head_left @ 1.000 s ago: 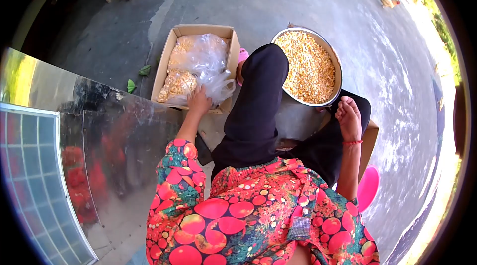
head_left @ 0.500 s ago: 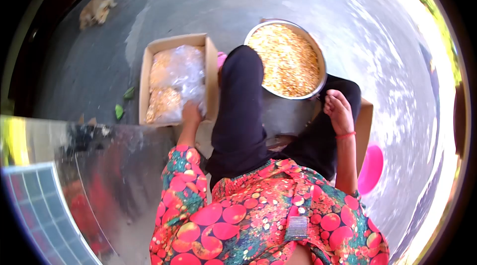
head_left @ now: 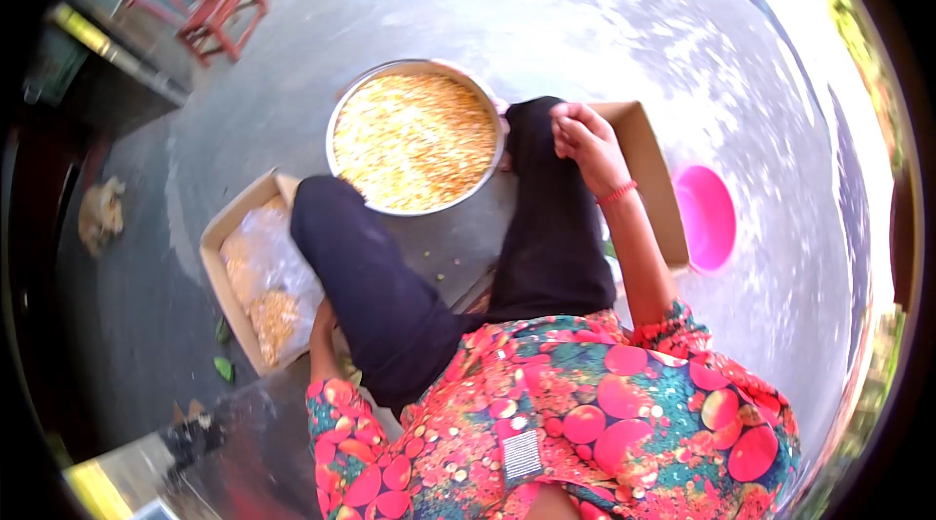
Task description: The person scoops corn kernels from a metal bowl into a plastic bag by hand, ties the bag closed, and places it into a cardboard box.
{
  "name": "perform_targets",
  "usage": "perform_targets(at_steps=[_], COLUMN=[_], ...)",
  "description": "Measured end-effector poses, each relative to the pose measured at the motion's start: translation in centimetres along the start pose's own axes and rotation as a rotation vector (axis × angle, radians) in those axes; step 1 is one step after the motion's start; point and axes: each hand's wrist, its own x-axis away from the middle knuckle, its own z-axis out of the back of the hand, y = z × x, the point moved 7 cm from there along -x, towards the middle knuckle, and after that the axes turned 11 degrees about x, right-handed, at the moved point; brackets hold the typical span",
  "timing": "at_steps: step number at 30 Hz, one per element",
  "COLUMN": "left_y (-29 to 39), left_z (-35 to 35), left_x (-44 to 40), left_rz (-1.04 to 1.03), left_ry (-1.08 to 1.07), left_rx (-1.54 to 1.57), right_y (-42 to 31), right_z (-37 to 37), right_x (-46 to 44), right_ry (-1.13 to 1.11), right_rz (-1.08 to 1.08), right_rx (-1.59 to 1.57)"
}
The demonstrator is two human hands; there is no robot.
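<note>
A round metal basin point(head_left: 414, 140) full of yellow-orange kernels stands on the floor in front of my knees. To the left, a cardboard box point(head_left: 222, 276) holds clear plastic bags point(head_left: 278, 262) with kernels inside. My left hand point(head_left: 324, 320) is at the box's near right edge, beside my left knee; its fingers are hidden. Over my right knee, my right hand point(head_left: 585, 142) is raised with curled fingers, thumb and fingertips close together; whatever they may hold is too small to make out.
A second cardboard box point(head_left: 658, 184) stands beyond my right leg, with a pink basin point(head_left: 706, 218) next to it. A red stool point(head_left: 222, 18) is at the upper left. An animal point(head_left: 100, 216) lies at the far left. Green leaves point(head_left: 224, 368) lie near the left box.
The view has turned to the right, so basin and boxes appear shifted left. My right hand now appears higher and over my right knee. My left hand's fingers have gone out of sight.
</note>
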Motion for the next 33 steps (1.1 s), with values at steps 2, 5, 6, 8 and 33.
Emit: perform_targets(at_steps=[2,5,6,8,33], left_y=[0.6,1.0,1.1,1.0,3.2], left_z=[0.2,0.9,1.1,1.7,13.6], left_x=[-0.1,-0.2,-0.1,0.0,5.7], left_rz=[0.012,0.031,0.038,0.047,0.002], left_ry=[-0.003,0.005,0.011,0.023,0.156], left_rx=[-0.021,-0.033,-0.031,-0.014,1.222], right_y=[-0.8,0.2,0.9,4.7,29.1], right_z=[3.4,9.6,11.6,16.0,27.2], right_x=[-0.5,-0.9,-0.6,-0.2,7.7], right_ry=[0.109,0.216,0.258,0.313,0.518], right_rz=[-0.001,0.028,-0.007,-0.111,-0.458], right_rx=[0.013,0.088,0.130,0.221,0.937])
